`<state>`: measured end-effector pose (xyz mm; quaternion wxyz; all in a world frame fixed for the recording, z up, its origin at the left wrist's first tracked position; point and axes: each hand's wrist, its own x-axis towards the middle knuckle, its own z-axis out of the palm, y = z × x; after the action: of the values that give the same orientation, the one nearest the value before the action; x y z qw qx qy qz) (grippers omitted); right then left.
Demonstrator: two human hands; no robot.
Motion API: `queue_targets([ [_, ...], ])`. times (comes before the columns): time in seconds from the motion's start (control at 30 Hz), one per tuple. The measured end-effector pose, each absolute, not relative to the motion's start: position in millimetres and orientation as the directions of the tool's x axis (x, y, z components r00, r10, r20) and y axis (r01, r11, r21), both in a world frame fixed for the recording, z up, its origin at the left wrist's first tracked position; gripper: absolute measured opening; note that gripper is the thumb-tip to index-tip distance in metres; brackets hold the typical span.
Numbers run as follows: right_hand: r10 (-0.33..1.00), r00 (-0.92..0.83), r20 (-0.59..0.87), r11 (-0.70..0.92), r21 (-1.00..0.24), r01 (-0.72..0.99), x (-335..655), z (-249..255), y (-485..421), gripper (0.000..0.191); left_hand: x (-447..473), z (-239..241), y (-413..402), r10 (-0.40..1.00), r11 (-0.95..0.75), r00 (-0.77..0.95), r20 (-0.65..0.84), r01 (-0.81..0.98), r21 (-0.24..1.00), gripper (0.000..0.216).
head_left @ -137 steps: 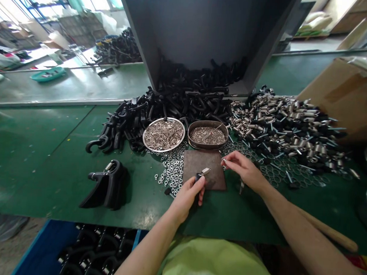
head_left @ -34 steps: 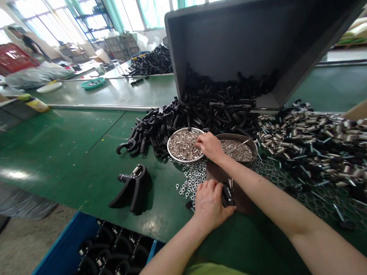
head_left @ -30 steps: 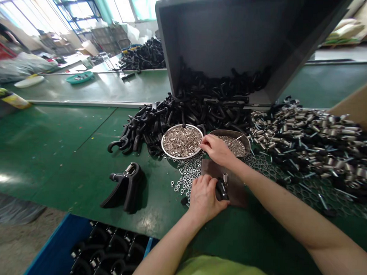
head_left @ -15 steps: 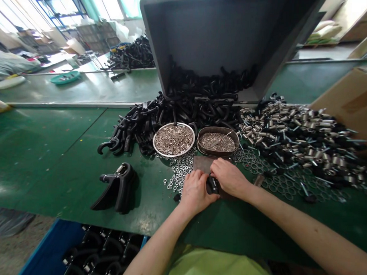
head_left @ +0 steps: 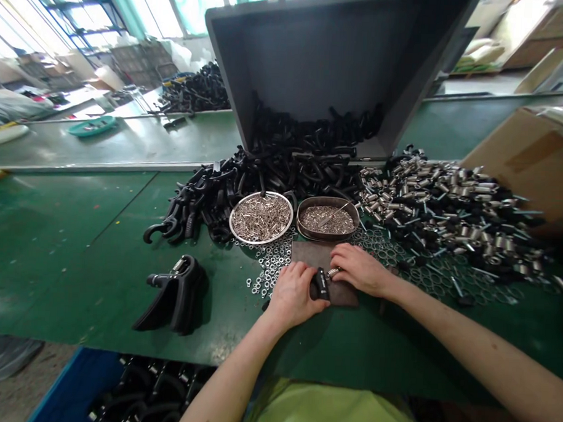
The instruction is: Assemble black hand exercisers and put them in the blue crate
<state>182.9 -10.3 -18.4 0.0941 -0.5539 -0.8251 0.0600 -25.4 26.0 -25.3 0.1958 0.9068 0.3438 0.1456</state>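
Over a brown metal plate, my left hand is closed round a black plastic part with pale lettering on its side. My right hand pinches a small metal spring at the upper right of that part; the fingers cover some of it, and I cannot tell whether it is joined to the part. Small metal nuts or rings lie scattered just beyond my left hand. To the left stands a larger black moulded piece with a spring at its top.
Behind the plate are a round dish of metal pins and an oval tin of tiny metal pieces. Black hooked parts spill from a tilted grey bin. Springs and bolts heap at right. A blue crate sits below.
My right hand has drawn slightly right, away from the black part, and a spring now shows at its fingertips. My left hand keeps its hold. The whole view has shifted a little.
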Motion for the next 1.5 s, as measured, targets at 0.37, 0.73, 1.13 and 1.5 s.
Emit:
queue_targets([
  [0.37,0.994,0.006,0.11,0.013,-0.173,0.985,194,6,13,0.025,-13,-33,11,0.678,-0.722,0.707,0.202,0.59,0.361,0.061],
  [0.73,0.976,0.18,-0.12,-0.173,0.067,0.983,213,5,95,0.028,-17,-23,20,0.855,-0.443,0.493,0.162,0.529,0.724,0.055],
  [1.13,0.969,0.239,0.064,-0.218,-0.234,0.947,227,5,76,0.024,-23,-4,32,0.63,0.776,0.455,-0.629,-0.384,0.5,0.033],
  [1.5,0.982,0.164,0.093,0.047,-0.964,0.263,152,12,-8,0.01,-24,4,24,0.533,0.84,0.609,-0.587,-0.464,0.281,0.038],
])
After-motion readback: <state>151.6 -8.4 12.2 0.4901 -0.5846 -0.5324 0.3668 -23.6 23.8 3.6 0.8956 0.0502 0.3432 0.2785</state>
